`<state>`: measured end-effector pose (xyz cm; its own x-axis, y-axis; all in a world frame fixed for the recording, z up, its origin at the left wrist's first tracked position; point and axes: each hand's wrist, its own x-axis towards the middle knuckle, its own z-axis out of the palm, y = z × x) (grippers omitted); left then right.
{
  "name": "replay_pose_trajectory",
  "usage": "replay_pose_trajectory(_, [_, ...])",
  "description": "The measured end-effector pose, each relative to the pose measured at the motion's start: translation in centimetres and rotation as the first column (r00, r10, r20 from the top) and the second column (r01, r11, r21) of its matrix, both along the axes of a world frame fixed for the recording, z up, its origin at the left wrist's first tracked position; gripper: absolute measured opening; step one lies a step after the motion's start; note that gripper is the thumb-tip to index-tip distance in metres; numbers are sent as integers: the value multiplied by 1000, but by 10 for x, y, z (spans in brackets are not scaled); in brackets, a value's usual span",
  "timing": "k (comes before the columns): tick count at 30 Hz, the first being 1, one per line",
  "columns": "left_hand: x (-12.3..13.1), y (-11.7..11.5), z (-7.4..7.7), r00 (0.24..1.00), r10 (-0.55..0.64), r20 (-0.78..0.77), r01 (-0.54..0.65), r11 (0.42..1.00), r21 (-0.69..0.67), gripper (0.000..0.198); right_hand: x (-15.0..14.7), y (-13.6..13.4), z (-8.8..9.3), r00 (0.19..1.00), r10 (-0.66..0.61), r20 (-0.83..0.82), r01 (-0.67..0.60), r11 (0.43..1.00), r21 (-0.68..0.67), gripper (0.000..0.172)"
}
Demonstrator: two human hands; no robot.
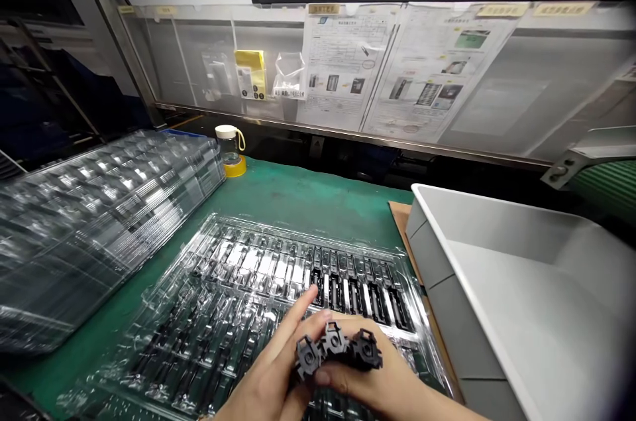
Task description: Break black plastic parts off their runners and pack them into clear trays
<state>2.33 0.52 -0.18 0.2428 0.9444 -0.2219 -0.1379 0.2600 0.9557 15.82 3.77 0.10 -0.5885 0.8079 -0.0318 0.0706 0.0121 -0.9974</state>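
Close to me, my left hand [281,358] and my right hand [392,364] are together around a small bunch of black plastic parts [334,339]. Three of their ends face me, each with a round recess and a small clip-like loop. My right hand is closed round the bunch, thumb underneath. My left fingers press against its left side, one finger stretched forward. The hands are over a clear plastic blister tray [248,295] with long slots. Several black parts [355,294] lie in the far row, right of centre. The rest of the held parts' length is hidden by the hands.
A tall stack of clear trays [109,209] stands at left. A large grey bin [462,301] is at right, beside a brown cardboard edge [400,215]. A lidded bottle [228,142] stands on a yellow tape roll [236,167]. Printed sheets [348,69] hang behind the green mat [298,192].
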Motion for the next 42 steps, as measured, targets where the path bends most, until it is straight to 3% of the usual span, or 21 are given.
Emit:
replay_pose_trajectory(7, [11, 18, -18, 985, 81, 155, -29, 949, -315, 43, -1, -2, 0, 994, -7, 110, -11, 987, 162, 7])
replay_pose_trajectory(10, [13, 19, -21, 983, 89, 161, -35, 950, -311, 42, -2, -3, 1, 991, -11, 137, -17, 979, 202, 6])
replay_pose_trajectory(13, [8, 15, -23, 991, 78, 104, -54, 976, -211, 41, -2, -2, 1, 989, 1, 148, -37, 971, 238, 7])
replay_pose_trajectory(16, [0, 10, -29, 993, 118, 17, -115, 986, -122, 53, 4, 1, 1, 987, -96, 126, 55, 953, 296, 10])
replay_pose_trajectory(18, [-3, 10, -35, 987, 141, 82, -117, 963, -244, 60, 9, 4, 0, 973, -208, 102, 156, 914, 375, 14])
replay_pose_trajectory(19, [-4, 11, -37, 976, 123, 182, -51, 933, -356, 58, 11, 5, 0, 966, -238, 101, 174, 887, 428, 16])
replay_pose_trajectory(21, [-3, 15, -40, 896, 89, 436, 174, 832, -527, 52, 12, 7, 1, 968, -188, 165, 71, 839, 539, 19])
replay_pose_trajectory(23, [-1, 20, -41, 800, 77, 595, 327, 776, -540, 50, 10, 8, 3, 941, -45, 336, -171, 794, 584, 23])
replay_pose_trajectory(26, [-1, 25, -41, 765, 126, 631, 337, 757, -560, 38, 6, 8, 7, 833, 95, 545, -409, 768, 492, 31])
replay_pose_trajectory(29, [-5, 27, -39, 797, 238, 556, 194, 771, -607, 22, 10, 8, 12, 839, 120, 530, -402, 793, 457, 47])
replay_pose_trajectory(31, [-9, 32, -37, 898, 215, 384, 24, 847, -531, 20, 16, 9, 14, 889, 82, 450, -326, 803, 498, 57])
replay_pose_trajectory(33, [-13, 43, -36, 992, 88, 89, -59, 958, -280, 23, 22, 11, 14, 932, -9, 363, -197, 827, 527, 54])
replay_pose_trajectory(34, [-15, 52, -36, 997, 42, -65, -51, 990, -135, 25, 25, 13, 14, 943, -63, 326, -126, 840, 528, 49])
replay_pose_trajectory(37, [-18, 80, -39, 942, 71, -327, -21, 988, 155, 27, 29, 17, 10, 933, -186, 308, 2, 858, 513, 33])
replay_pose_trajectory(42, [-10, 109, -54, 864, 100, -493, 80, 941, 330, 18, 30, 23, 5, 896, -286, 339, 72, 848, 526, 24])
